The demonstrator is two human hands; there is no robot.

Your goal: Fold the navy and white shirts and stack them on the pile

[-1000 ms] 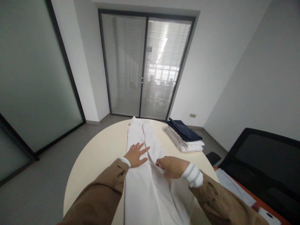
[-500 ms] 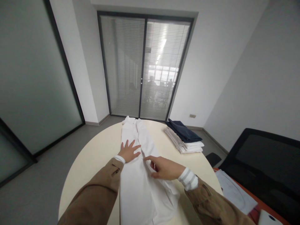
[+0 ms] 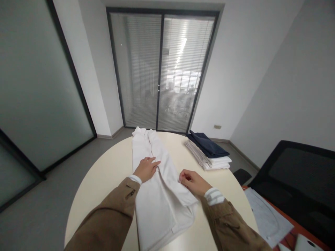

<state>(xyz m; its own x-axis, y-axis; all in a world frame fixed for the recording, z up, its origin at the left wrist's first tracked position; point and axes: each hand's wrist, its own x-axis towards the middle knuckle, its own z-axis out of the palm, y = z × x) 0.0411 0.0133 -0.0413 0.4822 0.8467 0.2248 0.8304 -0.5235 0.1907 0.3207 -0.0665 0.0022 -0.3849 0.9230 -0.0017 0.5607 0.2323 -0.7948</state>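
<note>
A white garment (image 3: 151, 202), which looks like a shirt, lies lengthwise on the round table, with a folded layer along its right side. My left hand (image 3: 147, 169) rests on its middle beside the inner edge of that layer. The fingers point right, slightly apart, and press on the cloth. At the garment's right edge is my right hand (image 3: 193, 182), its fingers curled together in a pinch against the cloth. The fingertips are partly hidden. Near me, the lower end of the garment fans out to the right.
A stack of folded white cloths (image 3: 218, 163) with a dark blue folded one (image 3: 208, 144) on top sits at the table's far right. To the right stand a black mesh chair (image 3: 295, 181) and a red surface with a pale sheet (image 3: 269, 216). The cream table (image 3: 99, 195) has a curved edge.
My right hand has moved right from the garment's middle to its right edge, and its fingers have curled. The folded layer spreads wider. My left hand's fingers have drawn closer together.
</note>
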